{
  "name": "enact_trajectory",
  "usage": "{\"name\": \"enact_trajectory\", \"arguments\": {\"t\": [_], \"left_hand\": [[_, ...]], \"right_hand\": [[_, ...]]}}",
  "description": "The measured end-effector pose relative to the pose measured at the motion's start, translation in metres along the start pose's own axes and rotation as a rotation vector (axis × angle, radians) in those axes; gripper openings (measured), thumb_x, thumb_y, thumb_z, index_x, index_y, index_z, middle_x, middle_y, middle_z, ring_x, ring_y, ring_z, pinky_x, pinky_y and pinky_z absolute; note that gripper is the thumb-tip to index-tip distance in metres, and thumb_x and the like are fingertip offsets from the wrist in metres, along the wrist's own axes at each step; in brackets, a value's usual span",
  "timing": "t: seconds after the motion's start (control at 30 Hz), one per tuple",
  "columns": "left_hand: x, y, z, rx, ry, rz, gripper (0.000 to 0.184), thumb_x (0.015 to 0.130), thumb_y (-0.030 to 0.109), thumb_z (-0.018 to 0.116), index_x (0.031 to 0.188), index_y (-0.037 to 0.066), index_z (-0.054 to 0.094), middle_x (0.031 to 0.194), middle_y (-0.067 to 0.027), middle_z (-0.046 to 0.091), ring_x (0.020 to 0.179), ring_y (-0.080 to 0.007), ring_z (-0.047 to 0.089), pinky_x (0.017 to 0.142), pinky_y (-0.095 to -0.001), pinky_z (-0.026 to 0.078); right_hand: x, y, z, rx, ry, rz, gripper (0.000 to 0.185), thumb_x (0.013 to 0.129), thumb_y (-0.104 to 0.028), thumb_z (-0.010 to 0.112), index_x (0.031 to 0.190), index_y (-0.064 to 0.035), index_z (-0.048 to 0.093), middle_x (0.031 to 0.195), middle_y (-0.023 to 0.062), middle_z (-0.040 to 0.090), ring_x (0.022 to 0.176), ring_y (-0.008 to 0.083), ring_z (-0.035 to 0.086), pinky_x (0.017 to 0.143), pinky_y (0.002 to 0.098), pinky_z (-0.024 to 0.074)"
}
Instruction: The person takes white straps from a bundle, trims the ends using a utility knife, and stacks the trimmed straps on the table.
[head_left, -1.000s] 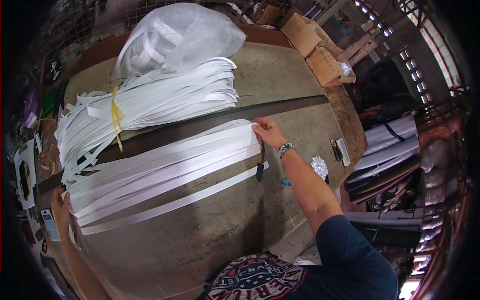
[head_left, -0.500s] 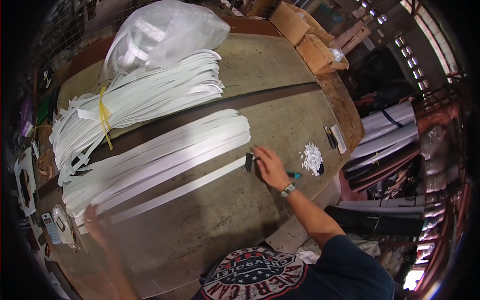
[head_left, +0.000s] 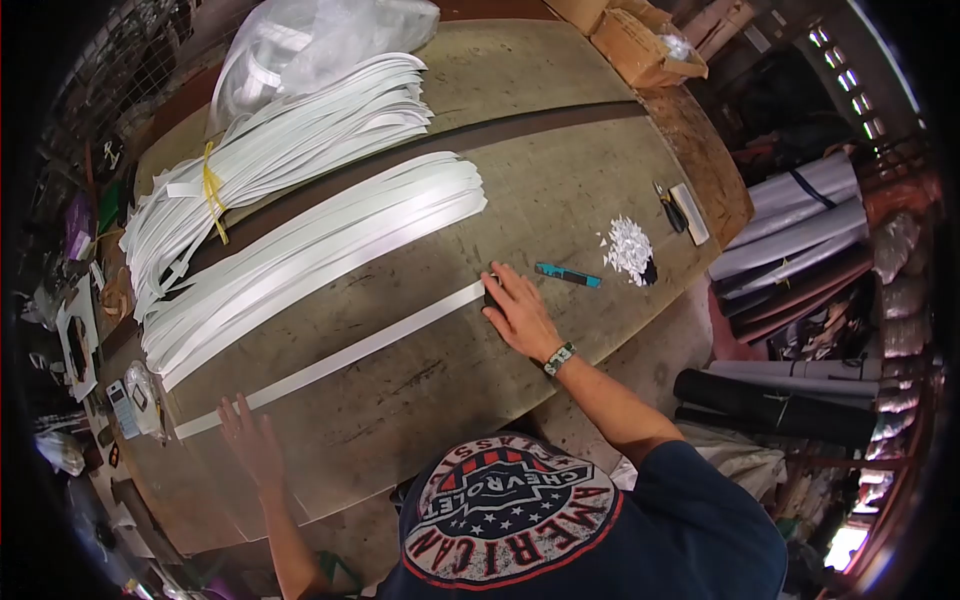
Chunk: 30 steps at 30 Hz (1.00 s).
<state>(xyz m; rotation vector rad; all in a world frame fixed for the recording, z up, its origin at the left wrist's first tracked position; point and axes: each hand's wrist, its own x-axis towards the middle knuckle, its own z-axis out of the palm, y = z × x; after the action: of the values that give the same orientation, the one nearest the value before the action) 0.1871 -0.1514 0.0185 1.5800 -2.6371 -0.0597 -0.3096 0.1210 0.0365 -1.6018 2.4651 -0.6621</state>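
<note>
A single white strip (head_left: 350,352) lies flat and straight across the table in front of me. My left hand (head_left: 250,440) is at its left end, fingers spread, with the fingertips over the strip. At the strip's other end, my right hand (head_left: 522,315) lies flat with its fingers stretched out. Under those fingers a small black block is mostly hidden. Just to the right of that hand rests a teal box cutter (head_left: 567,275). Beyond the single strip lies a loose stack of white strips (head_left: 320,250).
A second bundle of white strips (head_left: 300,130), tied with yellow cord, lies farther back beside a clear plastic bag (head_left: 330,40). White clippings (head_left: 628,248) are heaped at the right, near pliers (head_left: 670,208) and a pale block (head_left: 688,214). A calculator (head_left: 122,408) sits at the left edge.
My left hand has drawn back from the stack's near end and rests by the single strip. The box cutter now shows fully beside my right hand. The whole view has shifted.
</note>
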Motion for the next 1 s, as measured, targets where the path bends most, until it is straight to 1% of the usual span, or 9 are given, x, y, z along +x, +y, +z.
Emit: {"name": "enact_trajectory", "arguments": {"t": [0.17,0.2,0.33,0.5,0.63,0.7,0.77,0.97,1.0], "left_hand": [[-0.005,0.000,0.007,-0.002,0.048,-0.007,0.068,0.107,0.024,0.062,0.169,0.014,0.037,0.178,-0.0183,0.027,0.165,-0.0395,0.023,0.132,-0.0571,0.023],[-0.004,-0.001,0.010,0.003,0.062,-0.006,0.069,0.106,0.025,0.063,0.169,0.013,0.037,0.177,-0.0188,0.027,0.164,-0.0397,0.024,0.131,-0.0568,0.024],[0.000,0.031,0.008,-0.060,0.240,0.063,0.066,0.106,0.032,0.067,0.166,0.016,0.046,0.178,-0.0144,0.030,0.165,-0.0367,0.024,0.132,-0.0550,0.023],[0.003,0.209,-0.012,-0.458,0.129,0.380,0.056,0.092,0.014,0.079,0.146,0.010,0.065,0.141,-0.0161,0.068,0.132,-0.0394,0.061,0.114,-0.0514,0.047],[0.034,0.350,-0.006,-0.393,-0.132,0.673,0.060,0.089,0.008,0.070,0.148,0.015,0.064,0.146,-0.0214,0.063,0.136,-0.0407,0.059,0.114,-0.0517,0.049],[0.052,0.386,0.029,-0.317,0.027,0.830,0.066,0.090,0.012,0.069,0.155,0.018,0.057,0.161,-0.0163,0.052,0.149,-0.0364,0.049,0.119,-0.0499,0.043],[0.061,0.405,0.016,-0.261,0.033,0.827,0.062,0.091,0.017,0.069,0.153,0.016,0.058,0.159,-0.0138,0.051,0.150,-0.0338,0.046,0.117,-0.0475,0.044],[0.055,0.407,0.016,-0.335,-0.100,0.415,0.045,0.093,0.018,0.073,0.136,0.009,0.065,0.140,-0.0138,0.061,0.133,-0.0338,0.055,0.106,-0.0474,0.047],[0.050,0.407,0.021,-0.331,-0.030,0.421,0.042,0.092,0.018,0.074,0.133,0.009,0.067,0.137,-0.0133,0.062,0.131,-0.0335,0.056,0.104,-0.0474,0.048]], "right_hand": [[-0.025,0.038,-0.013,0.015,0.169,0.108,0.056,0.102,-0.019,0.068,0.154,-0.0043,0.053,0.163,0.0208,0.049,0.154,0.0399,0.041,0.122,0.0536,0.0370],[-0.028,0.048,-0.017,-0.006,0.230,0.100,0.050,0.100,-0.014,0.069,0.148,-0.0040,0.060,0.158,0.0203,0.054,0.146,0.0427,0.050,0.120,0.0537,0.0406],[-0.033,0.085,-0.031,-0.264,0.251,0.231,0.045,0.095,-0.010,0.071,0.139,-0.0031,0.065,0.144,0.0175,0.063,0.129,0.0430,0.060,0.108,0.0554,0.0472],[-0.026,0.109,-0.043,-0.151,0.138,0.382,0.030,0.092,-0.011,0.072,0.122,-0.0056,0.071,0.124,0.0169,0.066,0.108,0.0442,0.066,0.092,0.0544,0.0540],[-0.018,0.127,-0.058,-0.169,0.015,0.251,0.016,0.087,-0.007,0.071,0.102,-0.0036,0.069,0.107,0.0209,0.066,0.104,0.0450,0.066,0.088,0.0562,0.0537],[-0.015,0.141,-0.062,-0.110,-0.003,0.131,0.019,0.086,-0.006,0.073,0.103,-0.0042,0.066,0.104,0.0190,0.066,0.105,0.0427,0.063,0.089,0.0537,0.0513],[-0.012,0.145,-0.070,-0.096,-0.076,0.110,0.022,0.087,-0.007,0.075,0.107,-0.0045,0.065,0.107,0.0165,0.066,0.108,0.0417,0.062,0.090,0.0520,0.0505],[-0.010,0.121,-0.071,0.091,0.066,-0.041,0.039,0.091,-0.010,0.076,0.128,-0.0055,0.066,0.123,0.0163,0.066,0.115,0.0411,0.061,0.095,0.0517,0.0497],[-0.007,0.112,-0.068,0.127,0.060,-0.079,0.047,0.092,-0.010,0.075,0.137,-0.0052,0.065,0.135,0.0165,0.064,0.123,0.0407,0.060,0.102,0.0513,0.0495]]}}
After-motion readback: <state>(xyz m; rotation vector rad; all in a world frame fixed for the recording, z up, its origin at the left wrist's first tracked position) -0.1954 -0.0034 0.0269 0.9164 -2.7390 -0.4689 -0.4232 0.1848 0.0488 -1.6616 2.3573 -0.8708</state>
